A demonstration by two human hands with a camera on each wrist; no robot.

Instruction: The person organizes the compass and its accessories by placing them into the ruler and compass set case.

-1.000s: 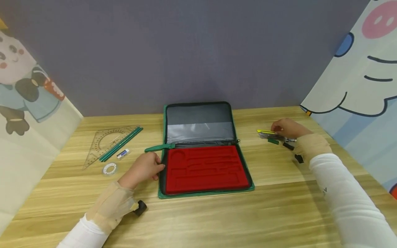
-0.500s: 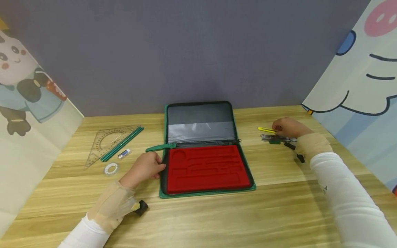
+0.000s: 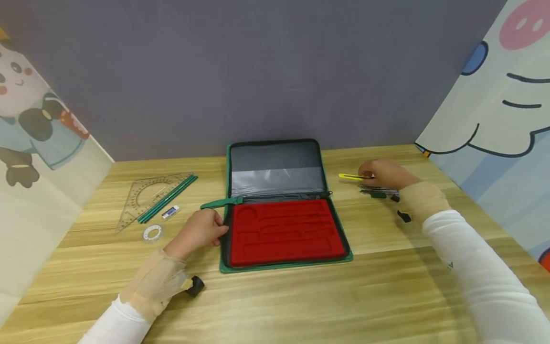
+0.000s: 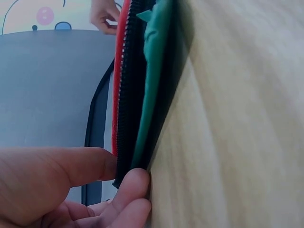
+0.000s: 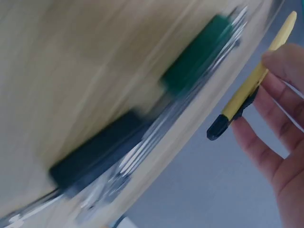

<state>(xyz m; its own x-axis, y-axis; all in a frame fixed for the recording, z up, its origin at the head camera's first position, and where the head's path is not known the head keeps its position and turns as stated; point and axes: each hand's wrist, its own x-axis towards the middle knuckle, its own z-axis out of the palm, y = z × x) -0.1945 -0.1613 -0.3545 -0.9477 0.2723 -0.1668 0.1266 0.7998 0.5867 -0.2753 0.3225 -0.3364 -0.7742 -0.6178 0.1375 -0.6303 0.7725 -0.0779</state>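
Head view: a green zip case (image 3: 283,205) lies open on a wooden table (image 3: 301,301), its red moulded tray (image 3: 285,232) facing up and its grey lid propped against the back wall. The left hand (image 3: 199,232) rests at the tray's left edge, fingers curled onto the rim. Well to the right, the right hand (image 3: 382,173) pinches a slim yellow tool (image 3: 353,177) just above the table, beside a cluster of metal drawing instruments (image 3: 380,191). On the far left lie a clear set square (image 3: 143,198), green pencils (image 3: 168,198), a white eraser (image 3: 170,212) and a tape roll (image 3: 152,233).

Left wrist view: thumb and fingertips (image 4: 130,187) grip the case's zipped edge (image 4: 137,90) — a steadying hold.

Right wrist view: blurred, but the yellow tool (image 5: 254,80) shows clearly, clasped between thumb and fingers, lifted clear of the table.

To carry the tool well, I judge it should stay level and clear of the loose instruments, with the left hand keeping the case from sliding.
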